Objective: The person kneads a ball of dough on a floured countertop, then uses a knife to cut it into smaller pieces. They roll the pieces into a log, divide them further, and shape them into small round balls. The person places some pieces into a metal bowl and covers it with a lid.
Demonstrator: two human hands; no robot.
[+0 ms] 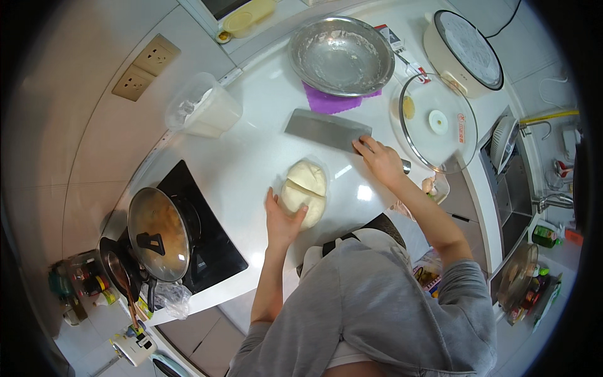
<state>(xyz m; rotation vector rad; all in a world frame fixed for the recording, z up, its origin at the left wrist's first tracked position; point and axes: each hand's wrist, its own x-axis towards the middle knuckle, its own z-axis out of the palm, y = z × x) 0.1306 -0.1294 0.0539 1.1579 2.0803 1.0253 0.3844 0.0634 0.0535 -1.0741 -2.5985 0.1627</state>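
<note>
A pale lump of dough (307, 181) lies on the white countertop (245, 174), with a cut running across its middle. My left hand (285, 219) rests against the dough's near half, thumb on top and fingers along its left side. To the upper right, my right hand (379, 160) is on a Chinese cleaver (327, 131), around its handle and the near end of the blade. The wide blade lies flat or nearly so over the countertop; whether it touches is hard to tell. Part of the handle is hidden under my right hand.
A floury steel basin (341, 56) stands on a purple cloth (332, 100) at the back. Rightward are a glass lid (438, 125) and a cream electric pot (464, 52). On the left stand a plastic tub of flour (205, 106) and a lidded pan (160, 233) on a black cooktop (207, 254).
</note>
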